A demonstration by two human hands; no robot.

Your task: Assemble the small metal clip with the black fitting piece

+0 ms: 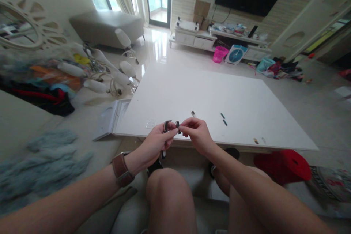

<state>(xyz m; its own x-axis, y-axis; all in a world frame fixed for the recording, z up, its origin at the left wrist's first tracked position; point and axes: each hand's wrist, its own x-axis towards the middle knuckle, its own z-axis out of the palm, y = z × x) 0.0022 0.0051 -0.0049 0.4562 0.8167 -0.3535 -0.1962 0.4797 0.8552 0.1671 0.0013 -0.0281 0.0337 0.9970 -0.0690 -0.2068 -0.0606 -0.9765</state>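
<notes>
Over the near edge of the white table [208,91], my two hands meet. My left hand [160,137] is closed, with a slim dark tool [165,127] lodged among its fingers; its exact kind is unclear. A small black rectangular piece [177,126] sits between both hands' fingertips. My right hand [196,131] pinches that piece between thumb and forefinger. Just beyond the right hand lies a small pale stick with a dark end [193,113], partly hidden by the fingers. Farther right, a dark green strip [222,116] lies near a second green strip [225,122].
On the tabletop are a clear plastic piece [150,123] at left and a small dark-and-tan item [256,141] near the front right edge. An open white box [109,119] abuts the left side. A red roll [285,166] stands right of my legs.
</notes>
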